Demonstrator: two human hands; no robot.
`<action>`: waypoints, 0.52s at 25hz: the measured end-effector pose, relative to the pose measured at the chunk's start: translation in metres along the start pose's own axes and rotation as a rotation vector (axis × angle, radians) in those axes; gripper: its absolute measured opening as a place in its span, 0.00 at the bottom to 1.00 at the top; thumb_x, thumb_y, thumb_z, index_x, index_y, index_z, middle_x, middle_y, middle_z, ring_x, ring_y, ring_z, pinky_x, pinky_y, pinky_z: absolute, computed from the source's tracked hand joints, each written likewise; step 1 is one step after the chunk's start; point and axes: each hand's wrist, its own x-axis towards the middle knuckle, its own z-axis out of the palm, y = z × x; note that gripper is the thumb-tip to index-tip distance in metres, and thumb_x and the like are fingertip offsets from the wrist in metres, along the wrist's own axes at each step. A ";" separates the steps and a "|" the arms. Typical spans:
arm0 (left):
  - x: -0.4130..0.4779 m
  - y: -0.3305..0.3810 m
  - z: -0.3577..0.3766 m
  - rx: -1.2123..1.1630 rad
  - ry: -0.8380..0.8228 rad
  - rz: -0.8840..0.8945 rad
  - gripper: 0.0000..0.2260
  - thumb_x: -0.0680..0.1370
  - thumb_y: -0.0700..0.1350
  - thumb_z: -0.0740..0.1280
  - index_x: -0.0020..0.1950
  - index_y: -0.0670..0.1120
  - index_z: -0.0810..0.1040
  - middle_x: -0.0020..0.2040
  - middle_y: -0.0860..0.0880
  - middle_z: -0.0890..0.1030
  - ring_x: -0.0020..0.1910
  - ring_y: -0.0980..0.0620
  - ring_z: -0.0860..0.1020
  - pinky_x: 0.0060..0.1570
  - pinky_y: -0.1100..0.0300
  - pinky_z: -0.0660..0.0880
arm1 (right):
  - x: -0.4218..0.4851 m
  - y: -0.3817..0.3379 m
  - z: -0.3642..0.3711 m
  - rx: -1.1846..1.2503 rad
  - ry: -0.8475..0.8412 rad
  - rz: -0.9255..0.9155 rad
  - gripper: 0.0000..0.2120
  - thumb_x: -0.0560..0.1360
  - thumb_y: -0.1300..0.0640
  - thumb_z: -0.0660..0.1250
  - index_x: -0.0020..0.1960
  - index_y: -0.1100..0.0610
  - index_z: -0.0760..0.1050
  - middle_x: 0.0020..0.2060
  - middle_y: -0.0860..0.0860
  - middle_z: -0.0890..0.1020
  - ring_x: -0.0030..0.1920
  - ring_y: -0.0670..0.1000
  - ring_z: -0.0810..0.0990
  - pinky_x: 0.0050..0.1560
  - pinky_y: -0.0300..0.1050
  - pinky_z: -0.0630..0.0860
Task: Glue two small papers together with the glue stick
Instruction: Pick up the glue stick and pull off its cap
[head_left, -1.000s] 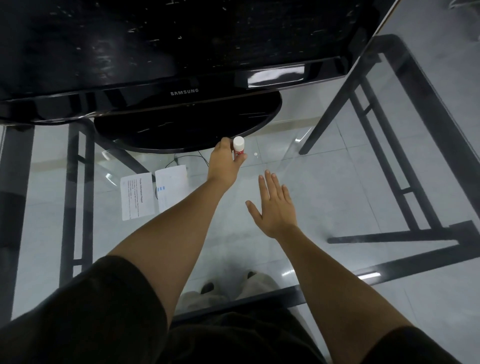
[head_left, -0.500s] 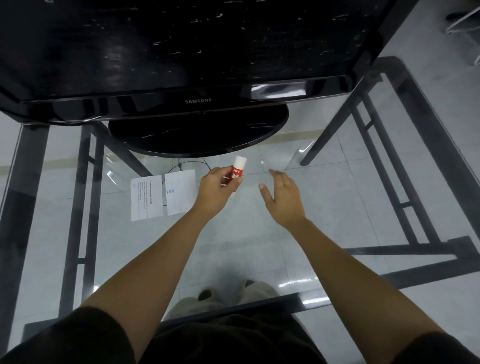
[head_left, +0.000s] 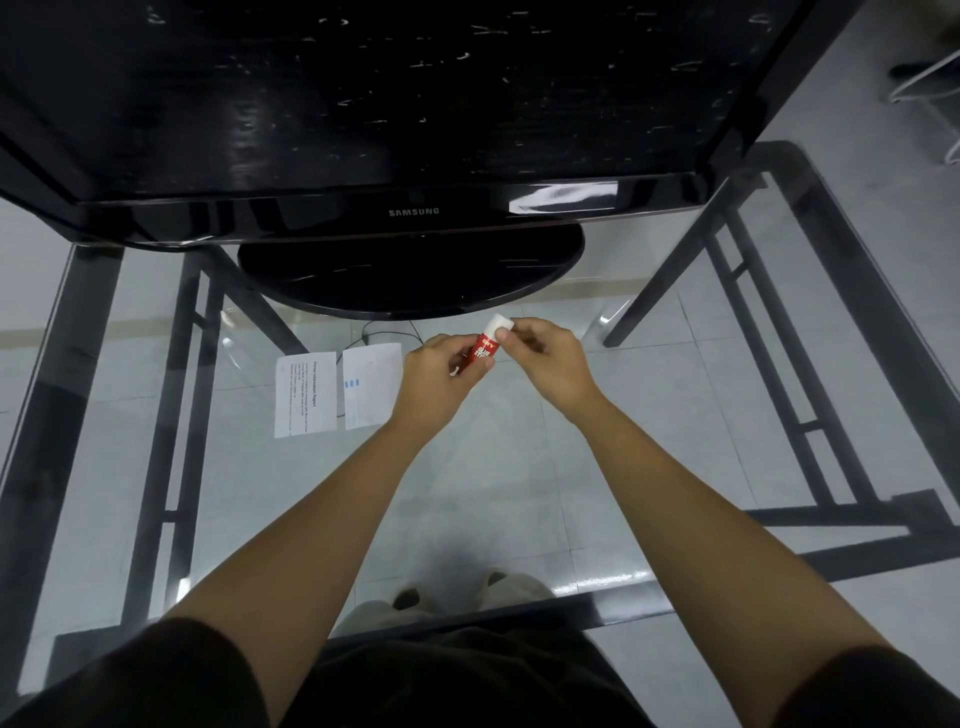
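Observation:
A red glue stick (head_left: 483, 351) with a white cap is held above the glass table, tilted up to the right. My left hand (head_left: 439, 376) grips its red body. My right hand (head_left: 550, 364) pinches the white cap (head_left: 500, 325) between thumb and fingers. Two small white papers lie flat side by side on the glass to the left: a printed paper (head_left: 305, 394) and a paper with blue marks (head_left: 370, 383), its right edge close to my left hand.
A large black monitor (head_left: 415, 210) stands at the back on an oval base (head_left: 410, 278). The glass table (head_left: 675, 415) has a dark metal frame (head_left: 831, 395) beneath. A thin cable (head_left: 387, 327) runs near the base. My feet show through the glass.
My left hand lifted the glue stick off the table and drew it nearer. My right hand came in from the right, and its fingers closed on the white cap.

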 end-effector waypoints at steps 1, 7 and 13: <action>0.000 0.000 0.000 0.014 0.005 0.014 0.13 0.74 0.45 0.69 0.57 0.43 0.79 0.47 0.43 0.81 0.44 0.46 0.79 0.48 0.52 0.77 | 0.000 -0.002 0.000 0.047 -0.003 0.019 0.14 0.75 0.50 0.67 0.56 0.57 0.78 0.46 0.48 0.82 0.48 0.43 0.80 0.47 0.29 0.73; 0.001 0.002 0.002 0.036 -0.047 0.006 0.13 0.74 0.45 0.70 0.57 0.44 0.79 0.46 0.44 0.81 0.42 0.48 0.79 0.46 0.56 0.76 | 0.003 -0.004 -0.001 0.085 0.090 0.072 0.11 0.76 0.51 0.66 0.52 0.58 0.79 0.45 0.51 0.81 0.45 0.45 0.78 0.50 0.35 0.74; -0.014 -0.018 -0.007 0.054 -0.065 -0.130 0.11 0.74 0.43 0.70 0.55 0.42 0.79 0.46 0.43 0.81 0.42 0.46 0.79 0.48 0.51 0.77 | 0.028 -0.003 -0.025 -0.036 0.209 0.012 0.16 0.74 0.50 0.68 0.59 0.56 0.75 0.44 0.48 0.80 0.45 0.44 0.79 0.38 0.26 0.72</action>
